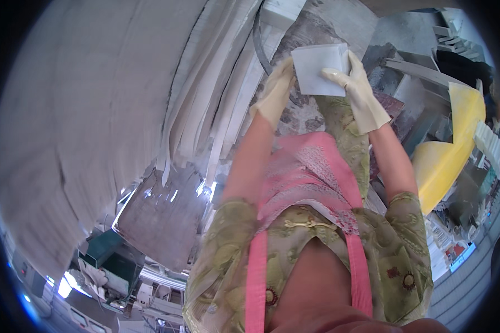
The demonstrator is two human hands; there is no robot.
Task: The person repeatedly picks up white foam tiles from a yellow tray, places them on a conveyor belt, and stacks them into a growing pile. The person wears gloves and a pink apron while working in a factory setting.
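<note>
Between my two gloved hands I hold a white square slab (314, 69), a tile or a small stack of them, raised in front of me. Its pale front face is turned toward me, and a thin side edge shows at the right. My left hand (279, 83), in a cream rubber glove, is closed against the slab's left edge; its fingertips are partly hidden behind it. My right hand (358, 91), gloved alike, grips the right side, with the thumb across the front face and the fingers along the edge.
Long pale boards or slabs (222, 94) lean at the left beside a large grey sheet (94, 83). A dark hose (259, 44) curves near my left hand. At the right lie a yellow sheet (447, 150) and piled offcuts (408, 89). The floor (300, 114) is wet and stained.
</note>
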